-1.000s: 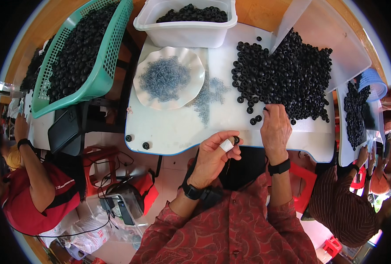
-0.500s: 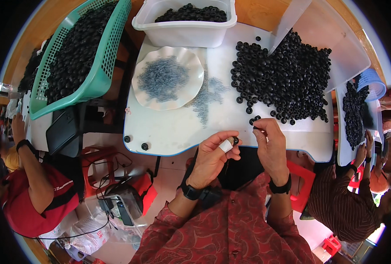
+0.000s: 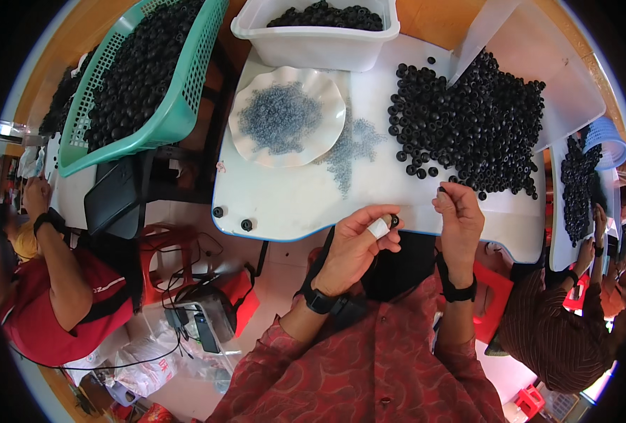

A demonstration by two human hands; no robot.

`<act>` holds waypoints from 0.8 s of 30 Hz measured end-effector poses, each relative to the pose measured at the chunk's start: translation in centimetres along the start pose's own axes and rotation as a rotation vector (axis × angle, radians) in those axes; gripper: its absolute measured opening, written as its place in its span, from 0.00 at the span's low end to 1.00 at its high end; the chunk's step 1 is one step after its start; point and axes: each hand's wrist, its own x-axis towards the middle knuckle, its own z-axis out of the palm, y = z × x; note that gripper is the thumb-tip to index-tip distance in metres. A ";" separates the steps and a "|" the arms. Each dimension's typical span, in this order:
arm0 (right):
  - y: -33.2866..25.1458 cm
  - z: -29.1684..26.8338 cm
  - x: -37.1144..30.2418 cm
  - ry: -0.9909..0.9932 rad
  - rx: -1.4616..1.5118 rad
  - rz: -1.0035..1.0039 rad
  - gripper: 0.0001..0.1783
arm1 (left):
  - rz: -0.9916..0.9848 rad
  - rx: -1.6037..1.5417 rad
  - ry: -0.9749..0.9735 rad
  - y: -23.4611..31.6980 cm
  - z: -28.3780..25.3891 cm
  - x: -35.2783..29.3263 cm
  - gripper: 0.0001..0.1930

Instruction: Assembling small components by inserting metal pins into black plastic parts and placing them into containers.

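My left hand (image 3: 351, 250) is raised at the table's front edge, its thumb and fingers closed on a small black bead-like piece (image 3: 395, 221) with a hole. White tape (image 3: 378, 228) is wrapped round the thumb. To the right, my right hand (image 3: 461, 222) pinches another small dark piece (image 3: 442, 189) between thumb and forefinger, apart from the left hand. Just beyond it spreads a heap of black ring-shaped pieces (image 3: 468, 116) on the white table (image 3: 369, 201). A scalloped white plate (image 3: 332, 116) holds many tiny clear bluish rings, and more lie beside it.
A white tub (image 3: 316, 48) of black pieces stands at the back. At the left is a green basket (image 3: 179, 116) full of them. A translucent bin (image 3: 563, 84) lies tipped behind the heap. Two loose pieces (image 3: 246, 225) sit near the front left edge. Co-workers (image 3: 80, 303) sit on both sides.
The whole view has shifted, so the table appears farther right. My right hand has moved slightly away from the left. Two loose pieces by its fingertips now lie nearer the heap.
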 end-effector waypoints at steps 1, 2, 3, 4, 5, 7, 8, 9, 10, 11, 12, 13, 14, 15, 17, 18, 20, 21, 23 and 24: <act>-0.1 0.0 -0.3 -0.008 0.084 0.046 0.09 | -0.001 -0.007 -0.001 0.0 0.0 0.0 0.14; -0.5 -0.1 -0.6 -0.016 0.168 0.093 0.09 | -0.002 -0.013 -0.002 0.0 0.0 0.0 0.14; -1.0 -0.1 -0.7 -0.023 0.253 0.137 0.10 | 0.000 -0.018 -0.004 0.1 0.0 0.1 0.14; -1.4 0.1 -0.9 -0.039 0.310 0.147 0.14 | 0.003 -0.019 -0.001 0.1 0.1 0.1 0.14; -1.2 0.1 -1.2 -0.066 0.372 0.166 0.14 | 0.004 -0.023 -0.004 0.0 0.0 0.1 0.14; -1.1 -0.1 -1.6 -0.120 0.503 0.195 0.15 | 0.012 -0.023 -0.015 0.0 0.1 0.1 0.14; -1.2 0.0 -1.8 -0.133 0.534 0.215 0.15 | 0.011 -0.031 -0.014 0.0 0.1 0.1 0.14; -1.3 0.0 -2.0 -0.145 0.564 0.236 0.15 | 0.009 -0.041 -0.013 0.0 0.2 0.0 0.14; -1.4 0.0 -2.2 -0.156 0.594 0.257 0.15 | 0.007 -0.050 -0.013 0.0 0.1 0.0 0.14; -1.3 0.1 -2.3 -0.172 0.615 0.264 0.15 | 0.008 -0.050 -0.011 0.0 0.1 0.0 0.14; -1.3 0.1 -2.4 -0.187 0.633 0.272 0.15 | 0.009 -0.052 -0.010 -0.1 0.0 0.0 0.13; -1.3 0.1 -2.6 -0.201 0.651 0.280 0.15 | 0.009 -0.055 -0.010 -0.1 0.0 0.0 0.13; -1.3 0.2 -2.7 -0.214 0.668 0.287 0.15 | 0.010 -0.058 -0.013 -0.1 -0.1 0.0 0.13; -1.4 0.3 -2.8 -0.226 0.684 0.295 0.15 | 0.010 -0.061 -0.015 -0.1 -0.2 0.0 0.14; -1.5 0.3 -3.0 -0.243 0.708 0.311 0.14 | 0.010 -0.067 -0.019 -0.1 -0.2 0.1 0.14; -1.5 0.4 -3.1 -0.250 0.719 0.320 0.14 | 0.012 -0.069 -0.018 0.0 -0.1 0.0 0.14; -1.6 0.5 -3.3 -0.258 0.727 0.335 0.14 | 0.018 -0.080 -0.026 0.1 -0.1 -0.1 0.14; -1.7 0.4 -3.3 -0.258 0.723 0.338 0.13 | 0.023 -0.091 -0.039 0.0 -0.2 0.0 0.14; -1.7 0.5 -3.5 -0.255 0.717 0.334 0.12 | 0.024 -0.102 -0.049 0.0 -0.2 0.0 0.15; -1.6 0.6 -3.6 -0.250 0.714 0.328 0.12 | 0.018 -0.104 -0.048 0.1 -0.1 -0.1 0.15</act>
